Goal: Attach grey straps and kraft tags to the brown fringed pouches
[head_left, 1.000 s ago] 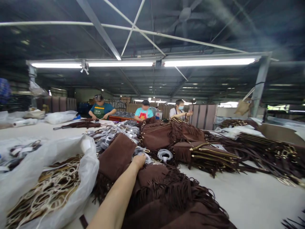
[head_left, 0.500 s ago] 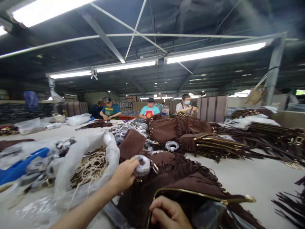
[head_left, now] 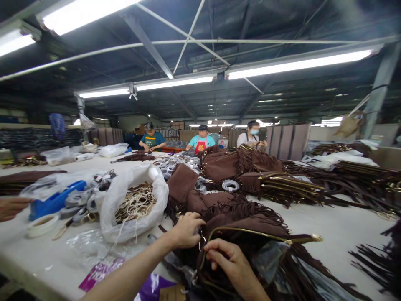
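Observation:
A brown fringed bag [head_left: 250,251] lies at the front with its gold zipper open, clear plastic showing inside. My right hand [head_left: 227,259] is at the left end of the zipper opening, fingers curled at its edge. Just left of it, my left hand [head_left: 187,229] reaches over the bag's side beside a gold clasp [head_left: 203,242], its fingers bent over something grey that is mostly hidden. Behind them sits a brown suede piece [head_left: 182,182], and a wrapped grey coil [head_left: 230,185] lies further back.
A white plastic bag of cords [head_left: 108,205], a blue tool [head_left: 58,200] and a tape roll [head_left: 43,225] are at left. Another person's hand [head_left: 14,207] enters there. Stacked brown bags [head_left: 282,186] lie at right; three people work behind.
The view has shifted left and down. My left hand has brought the wrapped coil down to the bag's side, where it is now mostly hidden. Another person's hand has appeared at left.

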The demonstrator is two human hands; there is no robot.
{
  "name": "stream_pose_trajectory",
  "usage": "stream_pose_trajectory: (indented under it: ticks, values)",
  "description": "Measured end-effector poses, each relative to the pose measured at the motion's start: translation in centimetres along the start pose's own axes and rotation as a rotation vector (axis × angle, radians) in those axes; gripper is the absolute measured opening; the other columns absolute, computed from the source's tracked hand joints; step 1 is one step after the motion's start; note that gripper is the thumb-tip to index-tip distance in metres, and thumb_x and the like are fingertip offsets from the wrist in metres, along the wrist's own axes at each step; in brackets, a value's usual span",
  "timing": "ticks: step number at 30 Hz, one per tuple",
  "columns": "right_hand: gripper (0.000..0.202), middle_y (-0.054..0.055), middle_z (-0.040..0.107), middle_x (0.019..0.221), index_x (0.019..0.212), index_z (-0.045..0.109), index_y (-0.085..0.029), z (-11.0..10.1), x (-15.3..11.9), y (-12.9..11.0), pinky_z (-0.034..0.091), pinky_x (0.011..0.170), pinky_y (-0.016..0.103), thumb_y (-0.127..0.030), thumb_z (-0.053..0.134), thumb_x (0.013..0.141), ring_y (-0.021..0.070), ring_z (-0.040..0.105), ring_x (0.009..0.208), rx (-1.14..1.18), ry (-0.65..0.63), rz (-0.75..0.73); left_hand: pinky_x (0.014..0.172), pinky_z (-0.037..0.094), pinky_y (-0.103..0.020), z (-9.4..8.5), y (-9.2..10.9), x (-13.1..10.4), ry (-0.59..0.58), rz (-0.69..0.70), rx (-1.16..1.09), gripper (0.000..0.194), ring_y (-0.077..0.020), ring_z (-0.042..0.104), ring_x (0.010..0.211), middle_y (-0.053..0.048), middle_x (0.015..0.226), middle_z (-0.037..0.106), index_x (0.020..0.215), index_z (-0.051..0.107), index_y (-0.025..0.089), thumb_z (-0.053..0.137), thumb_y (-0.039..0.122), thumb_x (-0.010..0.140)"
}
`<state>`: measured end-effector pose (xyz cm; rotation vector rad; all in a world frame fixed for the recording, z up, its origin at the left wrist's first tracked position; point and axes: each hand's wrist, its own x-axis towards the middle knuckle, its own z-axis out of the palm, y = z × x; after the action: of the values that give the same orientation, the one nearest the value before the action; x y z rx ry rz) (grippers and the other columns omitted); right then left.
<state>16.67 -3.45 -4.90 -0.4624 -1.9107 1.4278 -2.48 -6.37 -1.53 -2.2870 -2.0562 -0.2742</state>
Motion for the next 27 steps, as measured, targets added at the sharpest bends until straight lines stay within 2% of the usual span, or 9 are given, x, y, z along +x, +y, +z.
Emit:
stream_pose_trajectory:
  ticks: [3,6,11,13,16,18,21,24,27]
  values:
    - [0.036,-0.001,0.060,0.061,0.078,0.072,-0.019,-0.1,-0.1,-0.1,0.043,0.065,0.027,-0.054,0.065,0.084,0.0166,0.058,0.062,-0.012,0.004,-0.022,0.091,0.046,-0.043,1.3,-0.2,0.8,0.006,-0.033,0.023,0.020,-0.0276,0.057,0.108,-0.010,0.117,0.062,0.100,0.065,0.020,0.053,0.018,0.084]
    - [0.036,-0.001,0.061,0.061,0.075,0.071,-0.019,-0.2,0.0,-0.3,0.042,0.065,0.027,-0.054,0.064,0.084,0.0169,0.057,0.064,-0.008,0.004,-0.038,0.093,0.043,-0.045,1.4,-0.5,0.8,0.048,-0.037,0.026,0.012,-0.0262,0.058,0.106,-0.008,0.107,0.066,0.090,0.063,0.021,0.052,0.019,0.088]
    - [0.031,-0.004,0.055,0.050,0.078,0.071,-0.017,-0.1,0.2,-0.8,0.037,0.055,0.025,-0.048,0.069,0.077,0.0114,0.046,0.048,0.079,0.014,0.088,0.105,0.035,-0.044,-0.7,0.3,0.1,0.226,-0.097,-0.006,0.013,-0.0196,0.060,0.096,-0.003,0.095,0.068,0.086,0.058,0.020,0.048,0.015,0.092]
    - [0.030,-0.005,0.054,0.049,0.077,0.071,-0.016,-0.1,0.2,-1.0,0.035,0.051,0.023,-0.046,0.070,0.074,0.0100,0.043,0.044,0.112,0.024,0.106,0.102,0.038,-0.041,-1.4,1.3,-0.2,0.341,-0.099,-0.043,0.015,-0.0187,0.059,0.090,-0.002,0.088,0.066,0.080,0.055,0.020,0.049,0.015,0.092]
    - [0.032,-0.005,0.053,0.048,0.072,0.067,-0.016,-0.1,0.1,-1.2,0.033,0.050,0.023,-0.048,0.069,0.075,0.0094,0.042,0.044,0.134,0.103,0.097,0.095,0.044,-0.040,-1.6,2.9,-0.5,0.524,-0.015,-0.094,0.018,-0.0188,0.058,0.081,-0.001,0.078,0.062,0.072,0.051,0.021,0.052,0.014,0.089]
    - [0.035,-0.005,0.051,0.046,0.068,0.064,-0.017,-0.1,-0.1,-1.3,0.033,0.050,0.023,-0.050,0.068,0.076,0.0088,0.040,0.043,0.146,0.155,0.106,0.099,0.043,-0.044,-1.1,3.6,-0.9,0.608,0.075,-0.063,0.018,-0.0187,0.057,0.078,0.000,0.075,0.060,0.072,0.051,0.021,0.052,0.012,0.088]
    - [0.036,-0.006,0.048,0.045,0.062,0.061,-0.018,0.0,-0.1,-1.4,0.031,0.049,0.023,-0.051,0.068,0.074,0.0085,0.037,0.042,0.149,0.164,0.130,0.103,0.040,-0.049,-0.5,4.1,-1.6,0.708,0.190,0.039,0.018,-0.0182,0.056,0.074,0.000,0.072,0.058,0.074,0.053,0.021,0.048,0.013,0.090]
    - [0.033,-0.006,0.047,0.044,0.060,0.059,-0.018,0.1,0.0,-1.5,0.030,0.047,0.024,-0.048,0.067,0.073,0.0087,0.038,0.041,0.150,0.152,0.153,0.105,0.039,-0.051,-0.5,4.5,-2.3,0.768,0.272,0.133,0.023,-0.0176,0.055,0.073,0.000,0.069,0.056,0.074,0.054,0.020,0.044,0.017,0.095]
    - [0.031,-0.007,0.047,0.045,0.060,0.058,-0.019,0.0,-0.1,-1.7,0.029,0.047,0.023,-0.045,0.066,0.074,0.0084,0.038,0.042,0.171,0.133,0.145,0.108,0.036,-0.052,-1.3,4.9,-2.7,0.763,0.329,0.199,0.026,-0.0167,0.056,0.075,0.001,0.069,0.056,0.076,0.056,0.020,0.041,0.018,0.098]
